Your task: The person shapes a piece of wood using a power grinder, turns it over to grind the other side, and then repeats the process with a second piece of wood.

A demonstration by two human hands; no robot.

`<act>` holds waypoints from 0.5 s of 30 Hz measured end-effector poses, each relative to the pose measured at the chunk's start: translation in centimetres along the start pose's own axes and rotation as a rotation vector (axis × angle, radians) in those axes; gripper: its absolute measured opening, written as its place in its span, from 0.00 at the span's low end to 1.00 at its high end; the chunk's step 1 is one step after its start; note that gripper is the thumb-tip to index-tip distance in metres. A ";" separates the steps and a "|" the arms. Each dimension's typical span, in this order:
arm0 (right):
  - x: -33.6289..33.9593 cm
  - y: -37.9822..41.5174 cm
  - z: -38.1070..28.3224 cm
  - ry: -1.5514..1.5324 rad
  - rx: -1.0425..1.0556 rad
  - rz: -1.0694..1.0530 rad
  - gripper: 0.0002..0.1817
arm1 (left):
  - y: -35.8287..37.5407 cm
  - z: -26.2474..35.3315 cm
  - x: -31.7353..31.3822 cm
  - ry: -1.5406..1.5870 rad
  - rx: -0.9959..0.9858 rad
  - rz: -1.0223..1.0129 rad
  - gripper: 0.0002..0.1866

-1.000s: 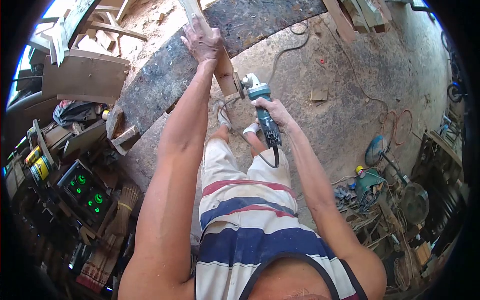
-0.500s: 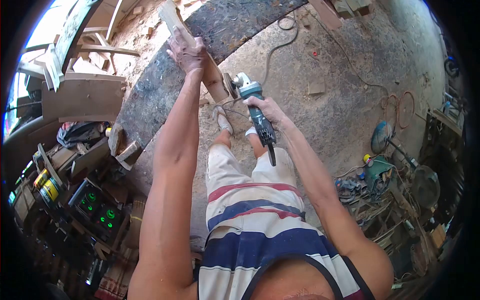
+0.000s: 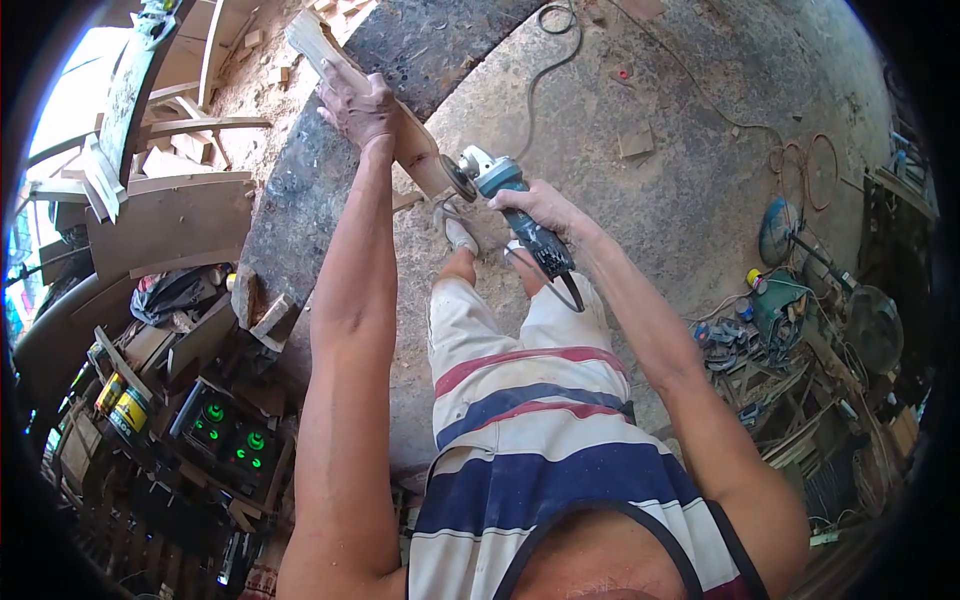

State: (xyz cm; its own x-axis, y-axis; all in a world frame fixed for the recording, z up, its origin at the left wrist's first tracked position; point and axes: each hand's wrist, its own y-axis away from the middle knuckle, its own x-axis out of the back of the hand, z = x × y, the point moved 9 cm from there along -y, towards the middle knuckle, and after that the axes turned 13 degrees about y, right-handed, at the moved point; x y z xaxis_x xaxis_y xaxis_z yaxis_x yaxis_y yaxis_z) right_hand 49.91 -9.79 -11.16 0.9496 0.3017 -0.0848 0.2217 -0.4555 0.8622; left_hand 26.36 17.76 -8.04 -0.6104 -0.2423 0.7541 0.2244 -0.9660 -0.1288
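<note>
My left hand is closed around a long, shaped piece of wood, which slants from upper left down toward my feet. In my right hand is an angle grinder, gripped by its teal and black body. The grinder's round disc is up against the side of the wood near its lower end; whether it touches cannot be told. A dark power cord bends away from the grinder's rear. My left palm and the far side of the wood are hidden.
A dark, stained worktop lies under the wood. Cut boards and shavings fill the upper left. A cable runs along the concrete floor past a small wood block. A standing fan and clutter line the right.
The wood and my left hand have shifted slightly left and down in view. The grinder's rear end has swung right. The surroundings also shift with my head.
</note>
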 end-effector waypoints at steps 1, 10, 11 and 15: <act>0.3 -0.1 -0.1 0.032 0.022 0.013 0.26 | 0.0 -0.1 -0.1 0.009 0.016 -0.002 0.47; 1.4 -1.8 1.1 0.035 0.015 0.003 0.28 | -0.1 0.0 0.0 0.033 0.003 0.019 0.48; 1.0 -2.2 1.3 -0.024 -0.009 0.029 0.28 | 0.0 -0.1 0.1 0.038 0.002 0.018 0.48; -0.2 -4.4 1.6 -0.144 -0.011 0.060 0.26 | -0.3 -0.3 -0.2 0.028 -0.004 0.024 0.47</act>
State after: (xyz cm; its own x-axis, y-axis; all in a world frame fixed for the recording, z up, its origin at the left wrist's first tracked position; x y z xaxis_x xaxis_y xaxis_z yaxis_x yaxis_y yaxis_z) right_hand 49.09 -9.18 -15.78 0.9832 0.1504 -0.1034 0.1622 -0.4598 0.8731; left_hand 26.13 18.11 -8.35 -0.6261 -0.2681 0.7322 0.2364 -0.9601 -0.1494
